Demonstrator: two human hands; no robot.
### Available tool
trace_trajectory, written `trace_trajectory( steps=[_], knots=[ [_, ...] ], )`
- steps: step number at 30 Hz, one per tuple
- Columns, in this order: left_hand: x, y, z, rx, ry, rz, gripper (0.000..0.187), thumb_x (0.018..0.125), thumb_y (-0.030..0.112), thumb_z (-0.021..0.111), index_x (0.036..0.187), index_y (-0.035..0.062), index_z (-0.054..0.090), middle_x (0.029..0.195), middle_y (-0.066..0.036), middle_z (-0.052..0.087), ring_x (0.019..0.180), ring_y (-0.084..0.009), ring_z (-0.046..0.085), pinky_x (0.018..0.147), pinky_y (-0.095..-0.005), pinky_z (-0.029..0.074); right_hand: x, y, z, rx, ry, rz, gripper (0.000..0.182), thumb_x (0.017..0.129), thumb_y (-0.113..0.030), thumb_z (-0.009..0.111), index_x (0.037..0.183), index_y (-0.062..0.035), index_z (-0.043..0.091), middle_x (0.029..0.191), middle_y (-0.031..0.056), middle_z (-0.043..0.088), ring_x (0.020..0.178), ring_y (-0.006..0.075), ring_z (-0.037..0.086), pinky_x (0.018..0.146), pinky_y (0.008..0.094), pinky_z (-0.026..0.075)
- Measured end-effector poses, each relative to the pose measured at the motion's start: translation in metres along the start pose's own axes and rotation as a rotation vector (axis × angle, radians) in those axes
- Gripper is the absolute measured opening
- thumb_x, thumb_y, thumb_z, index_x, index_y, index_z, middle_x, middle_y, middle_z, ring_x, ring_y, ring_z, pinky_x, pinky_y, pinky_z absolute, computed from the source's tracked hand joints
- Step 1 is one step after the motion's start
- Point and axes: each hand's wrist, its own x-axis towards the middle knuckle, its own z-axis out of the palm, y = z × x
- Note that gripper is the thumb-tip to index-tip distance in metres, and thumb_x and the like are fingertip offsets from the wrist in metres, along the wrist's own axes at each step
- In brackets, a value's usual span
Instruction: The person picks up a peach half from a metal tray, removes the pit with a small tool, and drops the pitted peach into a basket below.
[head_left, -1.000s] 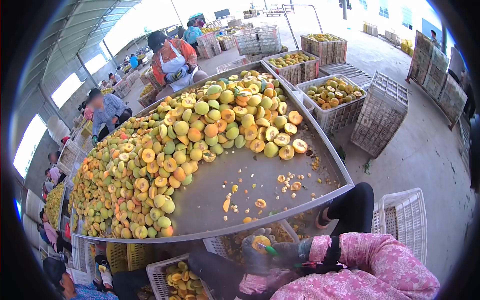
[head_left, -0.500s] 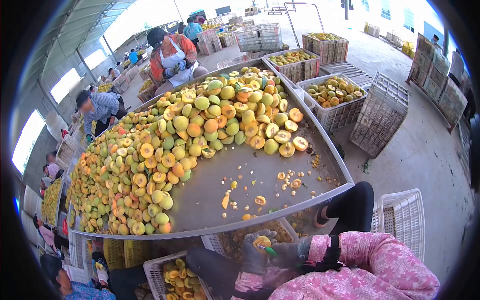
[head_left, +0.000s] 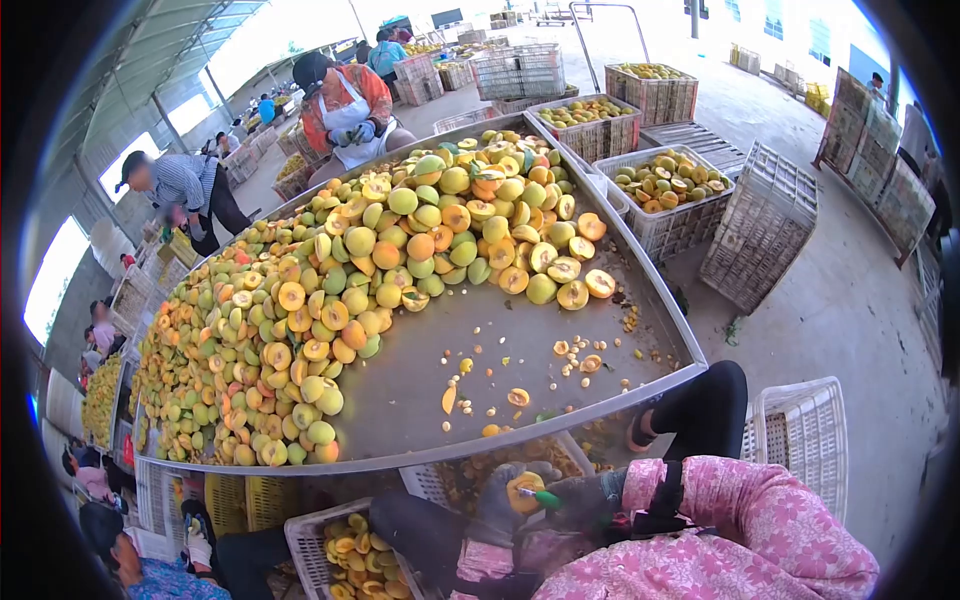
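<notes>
Above my lap, my left hand [head_left: 494,508], in a grey glove, is closed round a peach half [head_left: 522,492] with its cut face showing. My right hand [head_left: 588,502], also gloved, grips a small tool with a green handle [head_left: 547,498]. The tool's end meets the edge of the fruit; its tip is hidden. Just below the hands' far side, a white crate [head_left: 428,484] holds orange scraps. Beside my leg stands another crate [head_left: 300,535] with peach halves [head_left: 360,560]. In front is a metal-rimmed table [head_left: 400,400] heaped with whole and cut peaches [head_left: 330,300].
Loose pits and a few fruit pieces [head_left: 518,397] lie on the table's near part. A white basket [head_left: 815,440] stands at right. Full crates [head_left: 665,235] and a tilted crate stack [head_left: 762,230] are beyond. Co-workers sit or stand around the table, one in an orange top [head_left: 375,95].
My hands keep hold of the fruit and the green-handled tool, almost in place. The co-worker in the checked shirt at left has shifted away from the table's edge.
</notes>
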Motion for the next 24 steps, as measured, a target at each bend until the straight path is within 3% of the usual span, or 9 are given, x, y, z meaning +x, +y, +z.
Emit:
trace_trajectory(
  steps=[1,3,6,13,15,16,18,22,24],
  knots=[
    [-0.001,0.006,0.005,0.001,0.002,0.005,0.027,0.086,0.007,0.052,0.111,-0.0020,0.053,0.102,-0.019,0.062,0.093,-0.0260,0.062,0.082,-0.0351,0.052,-0.003,0.002,-0.003,-0.005,-0.003,-0.002,0.034,0.093,-0.024,0.051,0.122,-0.0080,0.048,0.093,0.0016,0.058,0.074,0.0112,0.056,0.067,0.0265,0.048],
    [-0.006,0.017,0.019,-0.497,0.105,0.045,0.044,0.089,0.029,0.044,0.120,-0.0032,0.048,0.112,-0.025,0.055,0.101,-0.0330,0.057,0.088,-0.0475,0.048,-0.009,0.008,-0.010,0.685,-0.237,-0.079,0.039,0.091,-0.018,0.054,0.126,-0.0090,0.044,0.090,0.0007,0.057,0.072,0.0087,0.055,0.065,0.0246,0.048],
    [-0.006,0.012,0.042,-0.372,0.242,0.302,0.046,0.091,0.033,0.043,0.119,-0.0029,0.046,0.109,-0.024,0.057,0.099,-0.0316,0.059,0.085,-0.0463,0.050,-0.021,-0.024,-0.004,0.552,-0.075,-0.050,0.041,0.089,-0.014,0.055,0.128,-0.0102,0.041,0.085,0.0000,0.054,0.067,0.0068,0.053,0.059,0.0222,0.047],
    [-0.009,0.011,0.029,-0.106,0.122,0.251,0.039,0.090,0.032,0.043,0.107,-0.0018,0.053,0.103,-0.023,0.060,0.092,-0.0303,0.061,0.077,-0.0420,0.053,0.006,0.011,0.001,0.280,-0.055,-0.018,0.032,0.087,-0.015,0.057,0.117,-0.0101,0.046,0.079,0.0006,0.053,0.061,0.0075,0.053,0.048,0.0210,0.044],
    [-0.012,0.013,0.034,-0.105,0.132,0.234,0.039,0.090,0.032,0.042,0.104,-0.0018,0.055,0.103,-0.024,0.060,0.091,-0.0292,0.061,0.076,-0.0402,0.054,0.021,0.035,0.002,1.518,-0.276,0.258,0.027,0.087,-0.017,0.057,0.111,-0.0096,0.049,0.074,0.0005,0.053,0.055,0.0085,0.052,0.044,0.0221,0.043],
    [-0.010,0.010,0.030,-0.104,0.132,0.234,0.039,0.090,0.032,0.042,0.104,-0.0018,0.055,0.103,-0.024,0.060,0.091,-0.0292,0.061,0.076,-0.0402,0.054,0.008,0.014,0.003,1.518,-0.277,0.257,0.027,0.087,-0.017,0.057,0.111,-0.0096,0.049,0.074,0.0005,0.053,0.055,0.0085,0.052,0.044,0.0221,0.043],
    [-0.004,0.003,0.021,-0.219,0.126,0.191,0.040,0.092,0.032,0.038,0.105,-0.0019,0.054,0.102,-0.023,0.060,0.090,-0.0280,0.061,0.077,-0.0385,0.053,-0.022,-0.026,0.007,0.523,-0.082,-0.027,0.024,0.086,-0.021,0.059,0.105,-0.0089,0.050,0.069,-0.0007,0.052,0.048,0.0083,0.050,0.039,0.0232,0.042],
    [0.004,-0.008,0.034,0.143,0.312,0.453,0.040,0.093,0.031,0.036,0.110,-0.0022,0.051,0.104,-0.022,0.060,0.088,-0.0266,0.061,0.078,-0.0370,0.053,-0.028,-0.043,0.013,0.606,-0.054,0.005,0.022,0.085,-0.022,0.060,0.100,-0.0080,0.050,0.065,-0.0013,0.050,0.043,0.0079,0.047,0.037,0.0234,0.040],
    [0.036,-0.059,-0.001,0.622,0.797,0.940,0.040,0.094,0.029,0.035,0.115,-0.0021,0.048,0.110,-0.021,0.057,0.094,-0.0262,0.060,0.082,-0.0362,0.052,-0.025,-0.046,0.016,0.738,-0.053,-0.022,0.020,0.086,-0.021,0.059,0.097,-0.0075,0.050,0.065,-0.0009,0.050,0.044,0.0073,0.048,0.037,0.0230,0.040]
  ],
)
